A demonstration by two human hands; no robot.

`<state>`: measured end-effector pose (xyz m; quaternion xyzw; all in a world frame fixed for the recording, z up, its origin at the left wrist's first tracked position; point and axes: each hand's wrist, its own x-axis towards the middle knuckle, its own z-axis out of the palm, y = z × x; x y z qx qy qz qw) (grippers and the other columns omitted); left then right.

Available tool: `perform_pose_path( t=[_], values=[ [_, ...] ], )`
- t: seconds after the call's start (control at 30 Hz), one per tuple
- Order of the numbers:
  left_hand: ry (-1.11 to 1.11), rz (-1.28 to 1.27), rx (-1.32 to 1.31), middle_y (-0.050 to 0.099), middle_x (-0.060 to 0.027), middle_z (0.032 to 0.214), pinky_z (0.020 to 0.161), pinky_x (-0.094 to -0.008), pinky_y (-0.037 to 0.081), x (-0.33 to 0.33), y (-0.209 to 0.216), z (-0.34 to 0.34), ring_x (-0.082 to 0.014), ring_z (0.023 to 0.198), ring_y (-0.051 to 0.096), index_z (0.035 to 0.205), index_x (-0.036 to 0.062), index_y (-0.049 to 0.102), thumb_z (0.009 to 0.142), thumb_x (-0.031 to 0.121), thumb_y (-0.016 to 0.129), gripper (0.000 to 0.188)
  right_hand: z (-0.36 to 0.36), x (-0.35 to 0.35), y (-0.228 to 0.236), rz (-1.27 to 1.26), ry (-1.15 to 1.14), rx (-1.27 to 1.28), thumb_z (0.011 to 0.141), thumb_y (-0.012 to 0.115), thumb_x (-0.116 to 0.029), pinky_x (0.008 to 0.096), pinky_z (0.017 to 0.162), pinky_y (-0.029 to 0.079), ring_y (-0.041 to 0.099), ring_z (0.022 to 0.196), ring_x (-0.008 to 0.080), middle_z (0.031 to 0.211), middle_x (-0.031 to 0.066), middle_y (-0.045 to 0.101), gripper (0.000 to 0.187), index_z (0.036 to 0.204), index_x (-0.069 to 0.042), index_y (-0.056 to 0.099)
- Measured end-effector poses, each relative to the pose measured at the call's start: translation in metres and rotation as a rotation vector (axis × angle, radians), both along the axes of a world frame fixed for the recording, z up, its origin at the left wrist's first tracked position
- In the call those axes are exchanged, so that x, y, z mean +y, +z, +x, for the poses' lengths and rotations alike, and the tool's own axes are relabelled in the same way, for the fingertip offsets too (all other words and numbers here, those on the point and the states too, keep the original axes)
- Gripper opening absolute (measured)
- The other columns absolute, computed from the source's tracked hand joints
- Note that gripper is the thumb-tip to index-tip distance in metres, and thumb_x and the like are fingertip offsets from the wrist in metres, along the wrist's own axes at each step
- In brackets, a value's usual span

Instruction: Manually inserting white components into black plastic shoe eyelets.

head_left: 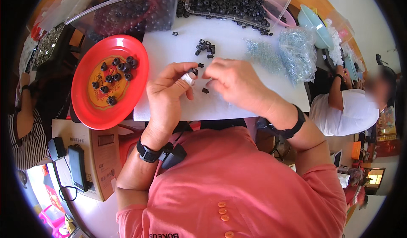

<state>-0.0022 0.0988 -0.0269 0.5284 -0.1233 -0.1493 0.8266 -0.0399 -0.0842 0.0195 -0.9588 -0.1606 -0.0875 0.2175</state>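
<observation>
My left hand pinches a small round black plastic part between thumb and fingers, over the white work surface. A white wrap covers the tip of that thumb. Just to the right, my right hand has its fingers drawn together, partly blurred; whatever they grip is too small to make out. Loose black pieces lie under and between the hands. Beyond them sits a small heap of black pieces. At the left, a red oval plate carries several round black parts.
Clear plastic bins full of black parts stand along the far edge. On the right lie a clear bag and a pile of thin, clear bluish pieces. A light-green basin is behind. Other people sit on both sides.
</observation>
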Motion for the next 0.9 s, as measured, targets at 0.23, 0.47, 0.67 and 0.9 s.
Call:
perform_pose_path(
  t=[0.23,0.47,0.67,0.9],
  values=[
    [0.040,-0.055,0.039,0.066,-0.0104,0.095,0.060,-0.0239,0.046,-0.001,0.003,-0.003,-0.0111,0.071,0.056,0.116,-0.0061,0.065,0.092,-0.002,0.061,0.024,-0.011,0.006,-0.026,-0.179,0.062,-0.311,0.071,0.063,-0.005,0.0384,0.069,0.045,0.059,0.078,0.0262,0.082,0.0057,0.058,0.006,0.076,-0.009,0.062],
    [0.059,-0.128,0.060,0.066,-0.0117,0.097,0.062,-0.0245,0.047,0.001,0.001,-0.003,-0.0127,0.075,0.057,0.117,-0.0075,0.064,0.095,-0.001,0.058,0.023,-0.013,0.015,-0.033,-0.134,0.113,-0.415,0.071,0.064,-0.009,0.0374,0.070,0.043,0.056,0.079,0.0253,0.081,0.0051,0.055,0.004,0.075,-0.008,0.062],
    [0.038,-0.083,0.031,0.066,-0.0119,0.097,0.062,-0.0249,0.047,0.001,0.003,-0.002,-0.0130,0.074,0.057,0.118,-0.0076,0.064,0.095,-0.002,0.058,0.024,-0.023,0.020,-0.027,-0.294,0.174,-0.410,0.074,0.062,-0.013,0.0366,0.072,0.041,0.054,0.081,0.0240,0.084,0.0064,0.055,0.009,0.077,-0.005,0.064],
    [0.012,-0.093,0.024,0.068,-0.0122,0.096,0.061,-0.0252,0.048,0.001,0.000,-0.002,-0.0132,0.071,0.058,0.114,-0.0067,0.065,0.093,-0.004,0.060,0.022,-0.026,0.019,-0.029,-0.306,0.076,-0.448,0.073,0.063,-0.012,0.0371,0.072,0.040,0.053,0.081,0.0234,0.084,0.0072,0.055,0.008,0.077,-0.005,0.065]
  ],
)
